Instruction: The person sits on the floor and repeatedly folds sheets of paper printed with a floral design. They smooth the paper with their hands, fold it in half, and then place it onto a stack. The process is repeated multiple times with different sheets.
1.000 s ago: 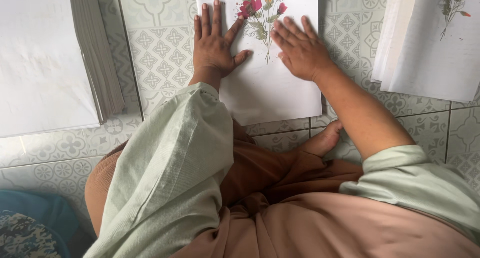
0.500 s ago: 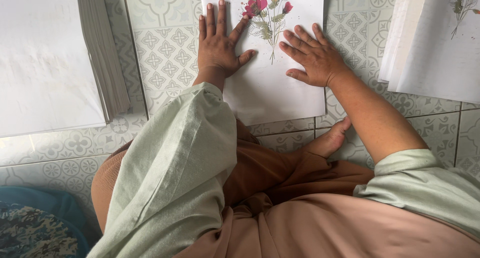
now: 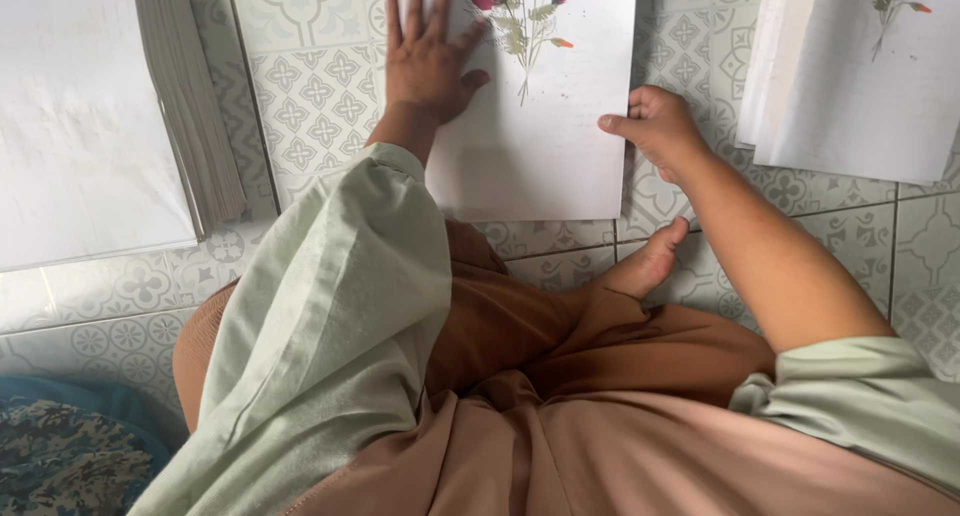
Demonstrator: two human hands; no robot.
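Head view, looking down on a person seated on a tiled floor point(image 3: 310, 106) patterned in pale green and white. Left hand point(image 3: 428, 61): laid flat, fingers spread, palm down on the upper left part of a white sheet point(image 3: 535, 146) that lies on the floor directly in front of the person; the fingertips run out of the top of the frame. Right hand point(image 3: 655, 131): curled at the sheet's right edge, thumb on top of the paper and the other fingers folded beside or under the edge, so that it appears to pinch the margin; whether the fingers pass beneath the paper cannot be told. Pressed flowers point(image 3: 520, 11), red blooms on green stems with small leaves, are fixed to the upper middle of the sheet, just beside the left thumb and between the two hands. Both forearms emerge from loose pale green sleeves point(image 3: 330, 336); a brown garment point(image 3: 520, 376) covers the lap, and a bare foot point(image 3: 645, 266) shows just below the sheet's lower right corner. Left of the sheet, apart from it, lies a thick stack of white paper point(image 3: 90, 116). At upper right, a second pile of white sheets point(image 3: 860, 86) carries another sprig of dried plant point(image 3: 890, 1). A dark patterned mat point(image 3: 60, 456) occupies the lower left corner.
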